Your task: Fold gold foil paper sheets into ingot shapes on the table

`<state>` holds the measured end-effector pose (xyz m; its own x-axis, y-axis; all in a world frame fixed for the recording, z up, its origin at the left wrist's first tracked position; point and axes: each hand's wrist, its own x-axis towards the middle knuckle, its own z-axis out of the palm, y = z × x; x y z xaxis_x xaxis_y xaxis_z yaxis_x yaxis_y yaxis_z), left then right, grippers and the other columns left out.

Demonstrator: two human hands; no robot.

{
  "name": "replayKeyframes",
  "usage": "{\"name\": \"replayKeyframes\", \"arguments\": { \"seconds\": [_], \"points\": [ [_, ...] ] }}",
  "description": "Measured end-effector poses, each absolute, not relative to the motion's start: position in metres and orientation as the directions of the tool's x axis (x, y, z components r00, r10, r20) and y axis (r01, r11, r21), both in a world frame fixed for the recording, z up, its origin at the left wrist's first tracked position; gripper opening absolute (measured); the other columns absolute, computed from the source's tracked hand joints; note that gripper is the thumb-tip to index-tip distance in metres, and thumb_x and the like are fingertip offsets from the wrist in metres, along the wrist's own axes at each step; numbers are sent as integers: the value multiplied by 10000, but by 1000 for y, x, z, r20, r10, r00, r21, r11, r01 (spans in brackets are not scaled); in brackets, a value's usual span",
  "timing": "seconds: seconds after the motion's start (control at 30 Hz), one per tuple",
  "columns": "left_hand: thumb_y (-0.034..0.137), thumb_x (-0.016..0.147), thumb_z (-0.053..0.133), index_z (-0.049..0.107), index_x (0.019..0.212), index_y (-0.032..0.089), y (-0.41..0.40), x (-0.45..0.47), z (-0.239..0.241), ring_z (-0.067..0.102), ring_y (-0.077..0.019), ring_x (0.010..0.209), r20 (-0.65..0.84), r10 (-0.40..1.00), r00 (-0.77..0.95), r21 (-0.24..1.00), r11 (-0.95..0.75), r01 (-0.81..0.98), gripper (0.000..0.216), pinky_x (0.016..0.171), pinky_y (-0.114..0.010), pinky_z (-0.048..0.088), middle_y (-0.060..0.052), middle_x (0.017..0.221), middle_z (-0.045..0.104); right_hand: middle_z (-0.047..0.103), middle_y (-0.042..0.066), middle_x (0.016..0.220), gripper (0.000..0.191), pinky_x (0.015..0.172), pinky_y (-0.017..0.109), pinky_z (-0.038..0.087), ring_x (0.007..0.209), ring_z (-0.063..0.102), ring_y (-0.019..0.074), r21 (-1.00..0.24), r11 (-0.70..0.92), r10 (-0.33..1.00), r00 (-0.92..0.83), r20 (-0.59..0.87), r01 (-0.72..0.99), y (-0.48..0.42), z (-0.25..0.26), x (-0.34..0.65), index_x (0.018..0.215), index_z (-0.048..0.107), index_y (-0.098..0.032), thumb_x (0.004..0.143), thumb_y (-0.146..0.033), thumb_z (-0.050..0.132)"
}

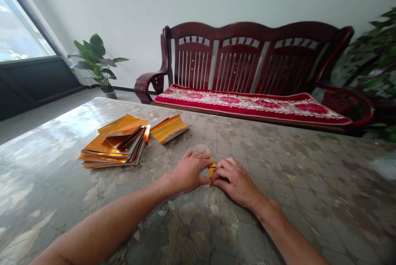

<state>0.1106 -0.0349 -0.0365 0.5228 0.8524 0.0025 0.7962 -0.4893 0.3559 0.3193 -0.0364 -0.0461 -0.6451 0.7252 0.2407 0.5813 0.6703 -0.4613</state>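
A small folded piece of gold foil paper [212,171] lies on the table between my two hands. At its left edge is my left hand [191,170], fingers stretched over the far end and thumb at the near end, holding the paper between them. My right hand [234,177] has its fingers bent and pinched on the paper's right side, hiding part of it. To the left rests a stack of gold foil paper sheets [105,147], some with grey backs showing. One bent gold sheet [168,128] lies apart, just right of the stack.
A patterned, shiny cover spreads over the table [173,223]. Behind it stands a dark red wooden bench [235,65] with a red floral cushion [229,99]. Potted plants [95,61] stand at left and right. Something clear and crumpled [385,164] lies at the right edge.
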Motion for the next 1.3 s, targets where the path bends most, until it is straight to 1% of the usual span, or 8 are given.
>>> {"name": "replayKeyframes", "arguments": {
  "seconds": [0.17,0.33,0.5,0.6,0.8,1.03,1.17,1.3],
  "points": [
    [436,795,702,600,1287,290,-34,113,-36,436,-305,1370,-13,867,499,347,-464,815,523,1161,-569,239,-47,1474,502,614,-10,893,83,824,329,378,948,488,196,-451,642,752,-623,214,620,-38,-43,315,793,645,-245,852,-215,694],
    [436,785,706,594,1294,284,-35,114,-34,436,-312,1368,-30,871,491,350,-451,821,543,1151,-593,244,-48,1476,499,606,0,904,80,830,333,378,957,483,205,-442,623,768,-612,189,645,-39,-42,312,797,641,-242,832,-184,684],
    [395,786,705,586,1302,290,-36,115,-31,425,-315,1377,-36,867,498,345,-457,820,541,1149,-598,248,-56,1483,489,599,0,911,92,832,327,375,963,474,207,-423,607,783,-598,174,673,-40,-42,311,809,640,-243,800,-171,696],
    [403,787,703,589,1298,284,-37,114,-29,419,-327,1379,-45,857,513,343,-469,814,537,1141,-615,253,-62,1487,484,599,-4,917,95,834,322,371,963,473,202,-416,609,783,-597,177,675,-40,-42,311,819,641,-248,804,-167,689],
    [394,756,730,543,1347,280,-37,113,-32,378,-345,1403,-54,844,533,358,-482,800,630,1140,-606,275,-64,1508,453,598,9,933,51,836,325,370,979,470,207,-400,600,792,-586,174,693,-42,-41,309,829,641,-244,828,-197,662],
    [370,755,729,567,1311,282,-37,114,-31,381,-358,1398,-51,842,537,343,-490,801,586,1136,-615,274,-67,1501,461,581,11,939,83,822,315,360,967,456,203,-351,596,800,-573,178,722,-45,-41,306,849,622,-239,824,-160,632],
    [363,765,717,568,1305,293,-37,115,-28,387,-359,1394,-62,838,543,337,-494,801,565,1128,-629,272,-70,1501,460,576,18,954,74,819,315,358,963,450,203,-321,591,805,-566,176,740,-46,-42,305,862,614,-235,828,-170,626],
    [352,778,703,568,1301,293,-37,115,-27,388,-361,1393,-72,832,551,329,-501,800,543,1121,-631,284,-75,1507,450,573,20,973,67,835,316,357,974,449,203,-320,583,811,-560,169,747,-47,-43,304,882,608,-234,836,-190,628]
  ]
}}
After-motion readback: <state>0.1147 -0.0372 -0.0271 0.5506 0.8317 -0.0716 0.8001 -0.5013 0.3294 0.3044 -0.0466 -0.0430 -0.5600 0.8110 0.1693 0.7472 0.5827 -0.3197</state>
